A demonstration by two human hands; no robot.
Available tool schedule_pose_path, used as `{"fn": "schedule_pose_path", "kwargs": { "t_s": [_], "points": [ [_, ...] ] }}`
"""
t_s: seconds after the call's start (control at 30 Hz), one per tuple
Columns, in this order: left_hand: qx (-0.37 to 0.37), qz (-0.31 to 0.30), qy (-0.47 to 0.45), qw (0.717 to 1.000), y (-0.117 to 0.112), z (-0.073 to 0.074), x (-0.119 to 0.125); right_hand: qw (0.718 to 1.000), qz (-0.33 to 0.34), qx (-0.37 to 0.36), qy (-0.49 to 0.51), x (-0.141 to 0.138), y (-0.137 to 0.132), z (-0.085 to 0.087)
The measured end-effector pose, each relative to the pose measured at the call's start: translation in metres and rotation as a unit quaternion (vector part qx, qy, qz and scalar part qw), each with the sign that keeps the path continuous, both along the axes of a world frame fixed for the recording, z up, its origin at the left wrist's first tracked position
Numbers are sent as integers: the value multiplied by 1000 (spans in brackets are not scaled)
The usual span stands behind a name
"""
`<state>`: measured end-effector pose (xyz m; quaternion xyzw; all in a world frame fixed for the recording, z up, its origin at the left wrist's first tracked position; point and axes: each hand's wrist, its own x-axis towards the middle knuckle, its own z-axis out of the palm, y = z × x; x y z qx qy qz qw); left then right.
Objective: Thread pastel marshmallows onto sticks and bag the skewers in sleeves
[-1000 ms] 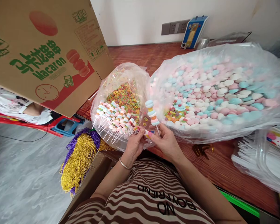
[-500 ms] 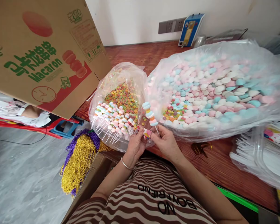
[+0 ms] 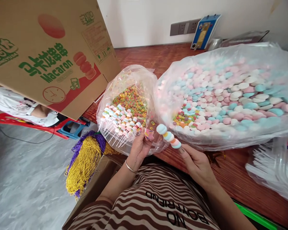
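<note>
My right hand [image 3: 197,163] is closed on the stick of a marshmallow skewer [image 3: 168,136], its blue, white, pink and orange pieces tilted up to the left. My left hand [image 3: 139,147], with a bangle at the wrist, pinches a small printed plastic wrapper [image 3: 149,134]. Just beyond that hand, several finished marshmallow sticks [image 3: 121,119] lie in a plastic-lined bowl [image 3: 101,108] beside small coloured candy rings [image 3: 129,99]. To the right, a large plastic bag [image 3: 182,65] holds pink, white and blue marshmallow discs [image 3: 240,95], with some coloured rings [image 3: 186,118] at its near left.
A large Macaron carton [image 3: 74,35] stands at the left. White sticks in clear plastic [image 3: 268,169] lie at the right of the wooden table [image 3: 232,166]. A blue device [image 3: 205,32] leans by the wall. Gold and purple beads [image 3: 86,159] hang at lower left. Another person's sleeve [image 3: 9,102] shows behind the carton.
My right hand has moved right, taking the marshmallow skewer away from my left hand and tipping it from nearly upright to a slant. My left hand keeps the wrapper. The view has shifted slightly.
</note>
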<state>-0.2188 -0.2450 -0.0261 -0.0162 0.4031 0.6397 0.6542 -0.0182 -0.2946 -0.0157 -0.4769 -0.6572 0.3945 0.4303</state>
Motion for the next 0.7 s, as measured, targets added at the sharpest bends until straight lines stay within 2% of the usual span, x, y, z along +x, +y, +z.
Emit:
{"fn": "schedule_pose_path", "kwargs": {
  "t_s": [0.1, 0.33, 0.47, 0.57, 0.7],
  "points": [
    [14, 5, 0, 1000, 1, 5, 0, 999, 4, 21, -33, 9, -9, -6],
    [15, 17, 18, 1000, -4, 14, 5, 996, 18, 50, -74, 6, -12, -13],
    [20, 18, 40, 999, -4, 16, 4, 984, 15, 109, -139, 8, -13, -11],
    [49, 41, 61, 996, -4, 14, 3, 956, -15, 189, -223, 11, -15, -7],
    [61, 54, 95, 992, -4, 11, 3, 899, -58, 289, -323, 14, -18, 1]
  ]
}}
